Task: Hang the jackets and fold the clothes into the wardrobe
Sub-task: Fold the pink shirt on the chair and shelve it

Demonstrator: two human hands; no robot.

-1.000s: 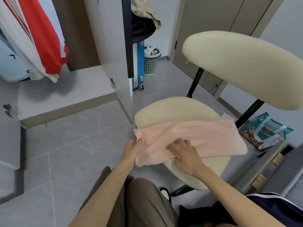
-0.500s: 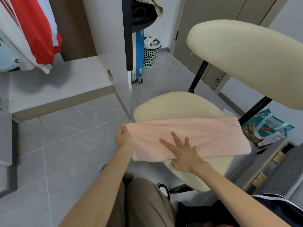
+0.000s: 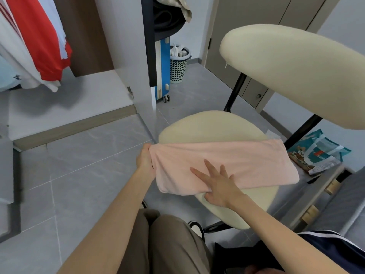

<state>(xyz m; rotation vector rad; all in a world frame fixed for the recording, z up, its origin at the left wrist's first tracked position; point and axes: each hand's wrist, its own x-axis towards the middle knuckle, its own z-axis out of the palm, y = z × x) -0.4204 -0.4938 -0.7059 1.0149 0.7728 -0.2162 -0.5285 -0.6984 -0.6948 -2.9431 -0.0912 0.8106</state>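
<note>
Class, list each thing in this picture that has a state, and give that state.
Pink folded cloth: lying flat across the cream chair seat.
Left hand: gripping the cloth's left end.
Right hand: open, pressing flat on cloth.
Red-and-white jacket: hanging in white wardrobe.

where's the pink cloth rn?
Head view, centre-right: the pink cloth lies folded across the chair seat, its left end gripped by the left hand, the right hand pressing flat on its near edge.
</note>
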